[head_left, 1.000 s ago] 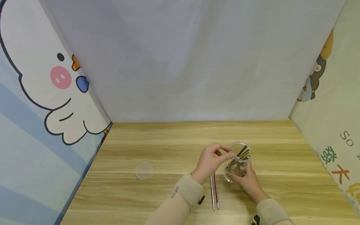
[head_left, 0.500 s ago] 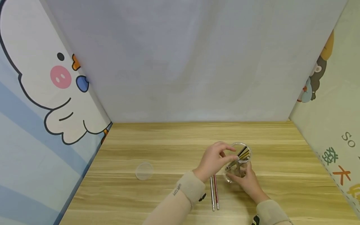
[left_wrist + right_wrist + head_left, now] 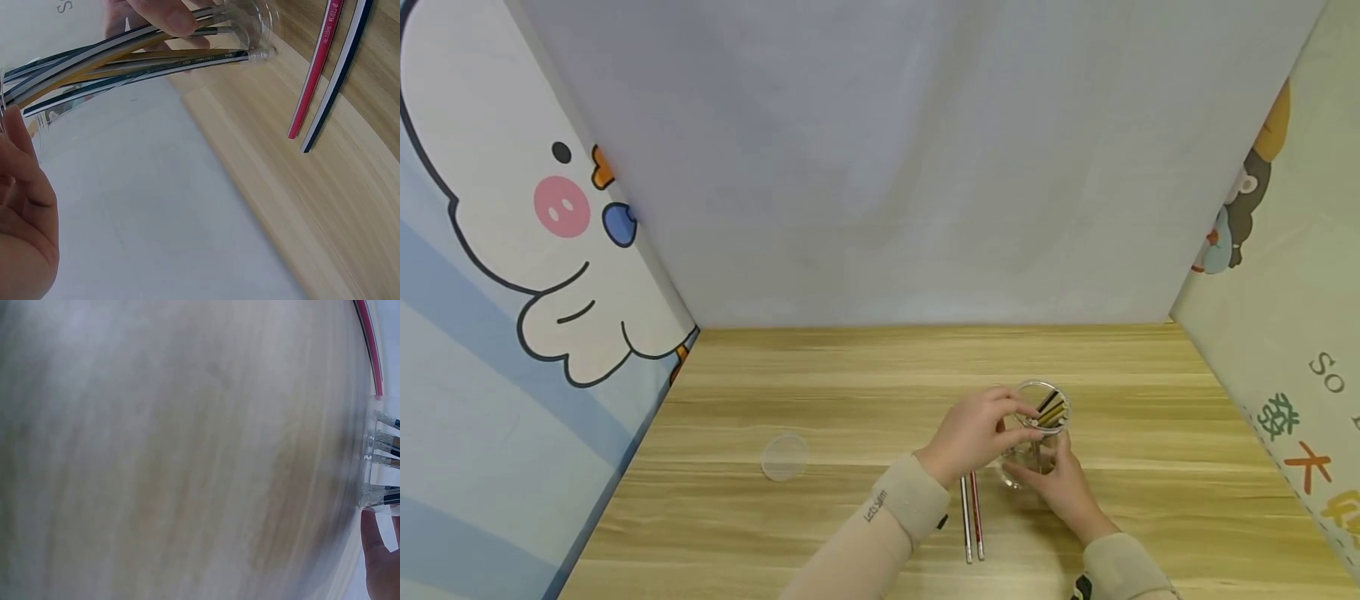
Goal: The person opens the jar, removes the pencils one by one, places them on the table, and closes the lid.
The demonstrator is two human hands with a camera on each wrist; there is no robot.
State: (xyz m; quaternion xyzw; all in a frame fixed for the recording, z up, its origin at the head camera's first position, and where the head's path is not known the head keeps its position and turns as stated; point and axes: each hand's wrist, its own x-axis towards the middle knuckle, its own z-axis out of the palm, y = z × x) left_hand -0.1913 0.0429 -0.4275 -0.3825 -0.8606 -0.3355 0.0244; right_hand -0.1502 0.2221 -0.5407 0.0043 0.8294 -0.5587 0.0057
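Observation:
A clear round jar (image 3: 1012,477) stands on the table, with several striped pencils (image 3: 1055,410) leaning inside it. My right hand (image 3: 1066,492) grips the jar low down, thumb on the near side. At the jar's rim is my left hand (image 3: 970,429), its thumb and index finger bent and apart, with the fingertips close to the pencil tops. In the left wrist view, dark, white and gold pencils (image 3: 169,59) show through the jar wall. A red pencil (image 3: 977,517) and a dark-and-white striped pencil (image 3: 966,517) lie side by side below the left hand.
A translucent round disc (image 3: 786,457), like a lid, lies flat on the left part of the wooden table (image 3: 715,533). A pale wall (image 3: 910,208) closes off the back, and printed panels with cartoon figures stand at both sides.
My left hand has moved right and slightly down, bringing its fingertips from beside the jar's rim to its opening. The right hand, jar and loose pencils have stayed in place.

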